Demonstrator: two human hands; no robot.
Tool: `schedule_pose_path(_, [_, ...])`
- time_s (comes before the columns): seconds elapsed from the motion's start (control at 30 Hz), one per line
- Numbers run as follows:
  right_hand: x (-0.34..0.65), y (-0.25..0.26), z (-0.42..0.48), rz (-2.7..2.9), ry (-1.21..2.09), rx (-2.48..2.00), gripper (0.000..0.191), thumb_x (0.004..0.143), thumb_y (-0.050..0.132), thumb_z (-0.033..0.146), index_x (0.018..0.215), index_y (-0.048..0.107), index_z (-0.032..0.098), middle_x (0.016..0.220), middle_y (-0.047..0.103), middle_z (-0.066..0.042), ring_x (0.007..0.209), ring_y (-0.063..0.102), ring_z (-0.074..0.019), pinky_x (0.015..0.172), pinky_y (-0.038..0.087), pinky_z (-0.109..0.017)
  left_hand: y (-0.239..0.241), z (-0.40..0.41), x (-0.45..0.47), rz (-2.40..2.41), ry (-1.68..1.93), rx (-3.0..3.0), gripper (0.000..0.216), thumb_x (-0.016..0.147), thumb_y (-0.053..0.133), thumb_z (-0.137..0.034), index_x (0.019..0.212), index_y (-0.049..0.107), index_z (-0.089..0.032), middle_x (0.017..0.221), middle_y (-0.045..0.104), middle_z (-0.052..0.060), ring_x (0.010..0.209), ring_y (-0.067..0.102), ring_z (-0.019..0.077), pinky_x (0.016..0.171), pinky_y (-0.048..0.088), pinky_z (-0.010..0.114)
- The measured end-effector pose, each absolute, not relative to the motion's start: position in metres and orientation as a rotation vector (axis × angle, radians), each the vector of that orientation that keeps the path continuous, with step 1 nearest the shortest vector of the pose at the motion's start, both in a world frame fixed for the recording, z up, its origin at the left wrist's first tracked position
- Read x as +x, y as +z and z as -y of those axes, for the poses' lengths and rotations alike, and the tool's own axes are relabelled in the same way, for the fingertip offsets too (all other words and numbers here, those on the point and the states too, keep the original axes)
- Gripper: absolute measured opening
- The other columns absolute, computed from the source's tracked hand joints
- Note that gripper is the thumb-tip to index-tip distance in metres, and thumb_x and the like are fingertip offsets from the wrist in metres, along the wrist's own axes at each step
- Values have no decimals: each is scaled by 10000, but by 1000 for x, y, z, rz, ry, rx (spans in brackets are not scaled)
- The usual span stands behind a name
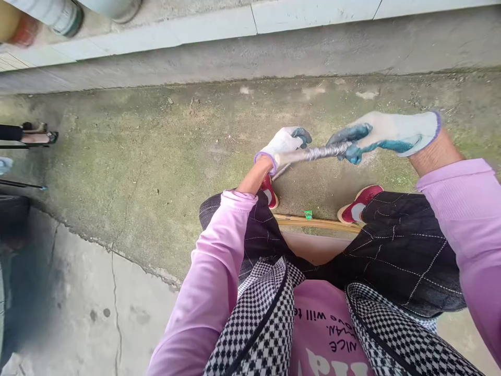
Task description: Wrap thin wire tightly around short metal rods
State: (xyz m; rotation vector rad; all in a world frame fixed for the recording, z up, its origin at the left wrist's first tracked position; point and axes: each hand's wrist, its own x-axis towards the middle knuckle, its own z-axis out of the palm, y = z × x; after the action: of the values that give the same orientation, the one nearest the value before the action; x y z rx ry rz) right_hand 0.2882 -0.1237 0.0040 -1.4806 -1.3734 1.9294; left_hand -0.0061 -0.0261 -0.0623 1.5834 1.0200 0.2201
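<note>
A pale stick (291, 157) is wound along its right part with silvery wire or cord (319, 152); I cannot tell which. My left hand (285, 142), in a white glove with a blue-grey coating, is closed around the pale part, its fingers curled and partly hidden. At the right end of the winding, my right hand (376, 137) in the same kind of glove pinches the wound part between thumb and fingers. Both hands hold the stick roughly level above the ground, in front of my knees. A thin rod (281, 172) slants down below my left hand.
Below my lap is a curved tan wooden or bamboo piece (317, 223) with a small green wrapper (308, 214) beside it. My red shoes (362, 202) rest on mossy concrete. A tiled ledge (215, 26) holds containers (58, 15). Another person's foot (39, 137) is at far left.
</note>
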Motion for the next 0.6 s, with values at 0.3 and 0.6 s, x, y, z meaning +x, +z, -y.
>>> schedule_pose_path(0.3, [277, -16, 105, 2094, 1018, -2362, 378, 1059, 806, 283, 1384, 992, 228, 1116, 948, -154, 983, 820, -353, 879, 633, -453, -72, 31, -3, -1032, 97, 1638, 314, 971, 661, -20, 1089, 901, -185, 1082, 935, 57, 1065, 833, 202, 1116, 644, 341])
schedule_pose_path(0.6, [273, 3, 115, 874, 1391, -1497, 379, 819, 1031, 166, 1173, 969, 285, 990, 880, -64, 844, 748, -258, 796, 732, -449, -47, 34, 1, -1076, 268, 1444, 167, 1027, 742, -66, 982, 838, -195, 1018, 920, 104, 1141, 867, 268, 1160, 686, 396])
